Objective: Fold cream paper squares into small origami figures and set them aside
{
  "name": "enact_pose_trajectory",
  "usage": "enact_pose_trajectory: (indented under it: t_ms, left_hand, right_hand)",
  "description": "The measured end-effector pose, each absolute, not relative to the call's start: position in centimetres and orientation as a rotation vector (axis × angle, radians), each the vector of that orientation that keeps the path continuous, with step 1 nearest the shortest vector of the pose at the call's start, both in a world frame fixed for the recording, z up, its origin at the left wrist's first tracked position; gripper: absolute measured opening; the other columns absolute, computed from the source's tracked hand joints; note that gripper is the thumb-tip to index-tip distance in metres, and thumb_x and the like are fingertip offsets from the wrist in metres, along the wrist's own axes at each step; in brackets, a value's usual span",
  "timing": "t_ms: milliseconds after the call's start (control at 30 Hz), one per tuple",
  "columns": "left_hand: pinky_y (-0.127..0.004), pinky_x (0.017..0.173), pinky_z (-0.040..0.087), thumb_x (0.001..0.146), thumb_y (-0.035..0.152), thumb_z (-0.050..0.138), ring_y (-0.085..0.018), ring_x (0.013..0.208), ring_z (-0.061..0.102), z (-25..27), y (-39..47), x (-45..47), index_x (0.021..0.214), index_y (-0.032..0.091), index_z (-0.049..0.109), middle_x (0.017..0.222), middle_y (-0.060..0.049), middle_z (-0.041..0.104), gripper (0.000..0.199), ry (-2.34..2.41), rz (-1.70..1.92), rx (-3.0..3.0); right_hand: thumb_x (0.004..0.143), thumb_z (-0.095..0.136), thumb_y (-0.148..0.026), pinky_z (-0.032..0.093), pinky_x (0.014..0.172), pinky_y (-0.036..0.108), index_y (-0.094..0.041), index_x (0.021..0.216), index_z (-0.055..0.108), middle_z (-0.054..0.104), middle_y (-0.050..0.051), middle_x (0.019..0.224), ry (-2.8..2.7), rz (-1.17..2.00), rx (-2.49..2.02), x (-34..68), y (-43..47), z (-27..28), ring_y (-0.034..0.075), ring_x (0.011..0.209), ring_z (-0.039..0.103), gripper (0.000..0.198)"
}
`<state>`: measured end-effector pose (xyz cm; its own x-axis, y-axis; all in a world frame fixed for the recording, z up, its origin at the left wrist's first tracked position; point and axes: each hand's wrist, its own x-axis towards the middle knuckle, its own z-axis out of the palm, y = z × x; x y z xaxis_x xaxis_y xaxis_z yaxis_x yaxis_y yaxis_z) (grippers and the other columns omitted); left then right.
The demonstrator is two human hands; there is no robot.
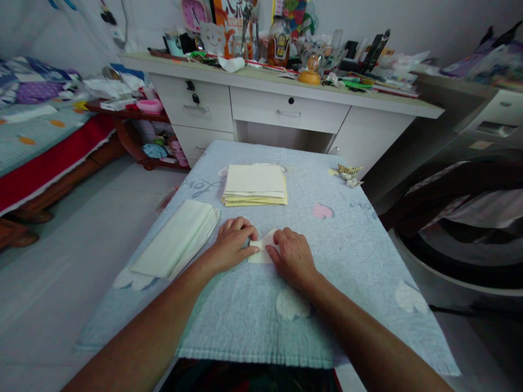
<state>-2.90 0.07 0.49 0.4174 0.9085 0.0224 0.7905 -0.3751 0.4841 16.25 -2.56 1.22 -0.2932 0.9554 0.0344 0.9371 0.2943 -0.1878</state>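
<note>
A small piece of cream paper (pixel 260 256), partly folded, lies on the blue cloth in front of me. Its left edge is between the thumb and forefinger of my left hand (pixel 233 246). From the other side, my right hand (pixel 295 258) grips the paper with thumb and curled fingers, hiding its right end. Beyond the hands sits a stack of cream and yellow paper sheets (pixel 255 179). Left of my left hand rests a pile of long, pale folded sheets (pixel 174 237).
The blue patterned cloth (pixel 351 294) covers the table. Small folded pieces with a patterned one (pixel 349 172) lie at its far right corner. A cluttered white desk (pixel 196 106) stands behind, a washing machine (pixel 461 163) to the right and a bed (pixel 49 130) to the left.
</note>
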Motion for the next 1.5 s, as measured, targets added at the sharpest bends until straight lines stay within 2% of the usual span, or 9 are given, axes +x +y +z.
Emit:
enact_pose_trajectory:
  t_ms: [333, 600, 900, 1067, 1167, 1333, 1500]
  left_hand:
    - [-0.039, 0.091, 0.033, 0.081, 0.033, 0.058, -0.024, 0.105, 0.043, 0.8, 0.1, -2.7, 0.091, 0.026, 0.058, 0.107, -0.002, 0.051, 0.013, 1.455, 0.369, 2.282]
    - [-0.040, 0.085, 0.034, 0.078, 0.043, 0.059, -0.027, 0.103, 0.042, 0.1, -0.7, -1.5, 0.100, 0.024, 0.053, 0.108, -0.005, 0.050, 0.029, 1.629, 0.419, 2.299]
    - [-0.042, 0.090, 0.033, 0.077, 0.033, 0.058, -0.028, 0.108, 0.040, 0.5, -0.8, -1.5, 0.102, 0.025, 0.052, 0.114, -0.005, 0.049, 0.026, 1.624, 0.375, 2.226]
    - [-0.042, 0.093, 0.032, 0.078, 0.028, 0.055, -0.027, 0.110, 0.040, 0.8, -0.7, -1.8, 0.104, 0.026, 0.053, 0.116, -0.005, 0.049, 0.026, 1.570, 0.364, 2.225]
    - [-0.042, 0.093, 0.033, 0.078, 0.025, 0.053, -0.027, 0.109, 0.040, 1.0, -0.6, -2.0, 0.104, 0.025, 0.053, 0.116, -0.005, 0.049, 0.026, 1.552, 0.340, 2.221]
    - [-0.041, 0.093, 0.033, 0.078, 0.022, 0.051, -0.025, 0.108, 0.041, 1.1, -0.4, -2.3, 0.104, 0.026, 0.053, 0.114, -0.004, 0.050, 0.026, 1.510, 0.323, 2.233]
    - [-0.041, 0.093, 0.033, 0.077, 0.021, 0.049, -0.025, 0.109, 0.042, 1.0, -0.3, -2.6, 0.103, 0.027, 0.054, 0.114, -0.003, 0.050, 0.026, 1.482, 0.341, 2.237]
  right_hand:
    - [0.092, 0.049, -0.041, 0.033, 0.078, 0.033, -0.019, 0.096, 0.057, 0.059, 0.007, 0.095, -2.407, 0.161, -1.796, 16.1, -2.7, 1.4, 0.022, 0.088, 0.051, 0.024]
    - [0.092, 0.047, -0.045, 0.033, 0.078, 0.034, -0.019, 0.095, 0.055, 0.057, 0.008, 0.094, -2.382, 0.151, -1.824, 15.8, -2.6, 1.2, 0.023, 0.088, 0.051, 0.028]
    - [0.085, 0.059, -0.043, 0.036, 0.081, 0.035, -0.021, 0.107, 0.055, 0.053, 0.008, 0.101, -2.286, 0.213, -1.872, 17.3, -2.7, 1.5, 0.024, 0.092, 0.049, 0.031]
    - [0.080, 0.062, -0.048, 0.035, 0.085, 0.042, -0.027, 0.131, 0.045, 0.049, 0.011, 0.118, -2.239, 0.188, -1.916, 19.7, -2.6, 1.2, 0.029, 0.102, 0.045, 0.058]
    - [0.079, 0.061, -0.053, 0.031, 0.093, 0.048, -0.029, 0.140, 0.038, 0.043, 0.012, 0.132, -2.253, 0.211, -1.917, 21.4, -2.3, 0.7, 0.032, 0.113, 0.040, 0.069]
    - [0.078, 0.061, -0.055, 0.027, 0.099, 0.053, -0.031, 0.139, 0.039, 0.037, 0.012, 0.141, -2.290, 0.306, -1.932, 23.6, -1.7, 0.6, 0.035, 0.124, 0.035, 0.069]
    - [0.079, 0.063, -0.044, 0.027, 0.101, 0.052, -0.032, 0.138, 0.042, 0.038, 0.009, 0.143, -2.354, 0.403, -1.884, 25.0, -1.3, 1.3, 0.033, 0.128, 0.033, 0.063]
